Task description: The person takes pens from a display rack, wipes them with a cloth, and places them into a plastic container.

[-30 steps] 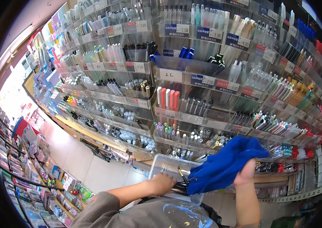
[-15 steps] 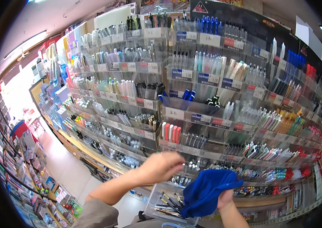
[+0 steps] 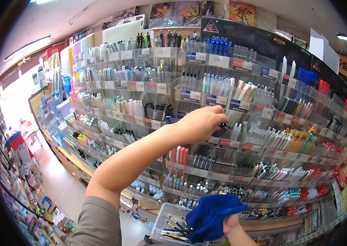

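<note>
My left hand (image 3: 204, 124) reaches up to a middle shelf of the clear pen rack, its fingers curled closed round some black pens (image 3: 221, 127) in a compartment. The hand covers most of that compartment. Low in front of me, my right hand (image 3: 231, 224) grips a bunched blue cloth (image 3: 213, 215). The cloth hangs over the right side of a clear plastic box (image 3: 162, 217). Several dark pens or pencils (image 3: 176, 226) lie in the box, partly hidden by the cloth.
Tiers of clear pen compartments with price labels (image 3: 221, 100) fill the wall ahead. Red and white pens (image 3: 179, 155) stand just below my left forearm. A shelf packed with small goods (image 3: 22, 184) runs along the left, beside a pale floor (image 3: 58, 174).
My left hand has moved up and right from the lower rack to the black pens. The cloth in my right hand sits slightly lower and further left in view.
</note>
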